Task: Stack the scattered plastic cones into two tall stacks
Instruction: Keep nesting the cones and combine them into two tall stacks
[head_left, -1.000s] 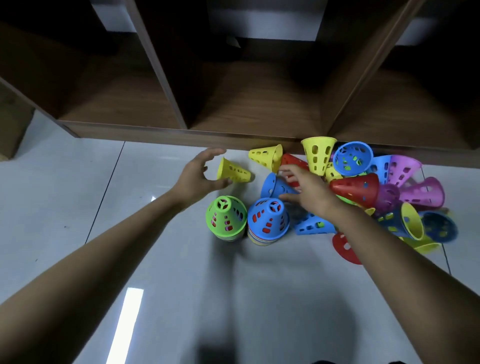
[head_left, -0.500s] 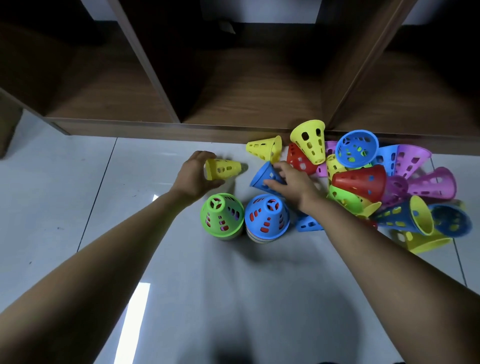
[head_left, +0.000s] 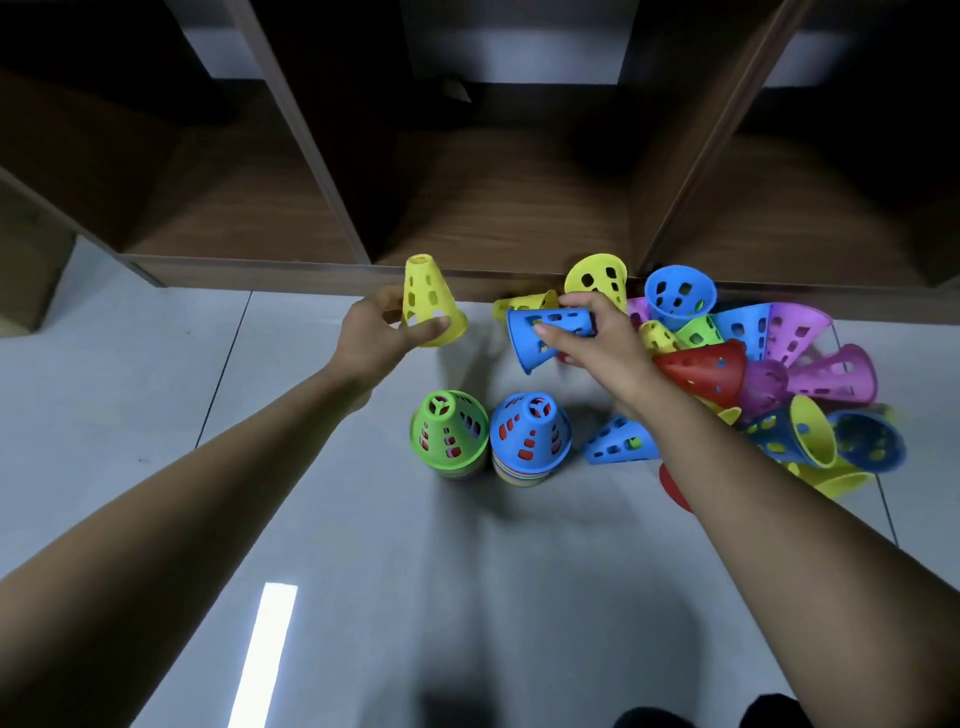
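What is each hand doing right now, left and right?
Left hand: grips a yellow cone, held upright off the floor.
Right hand: grips a blue cone, tipped on its side.

This looks like an indoor room in a home or playroom; which of the two cannot be told. A glossy pale tiled floor (head_left: 130, 415) with thin dark grout lines (head_left: 223, 374) fills the view from 9 o'clock round to 4 o'clock. A long white ceiling light is mirrored in it as a bright strip (head_left: 265, 649) at 7 o'clock. A low wooden cubby shelf (head_left: 519, 218) with slanting dividers stands on the floor from 10 to 2 o'clock, and a pale wall (head_left: 540, 57) shows behind it. A heap of bright perforated plastic cones (head_left: 701, 364) lies at 3 o'clock, toy-like in colour.
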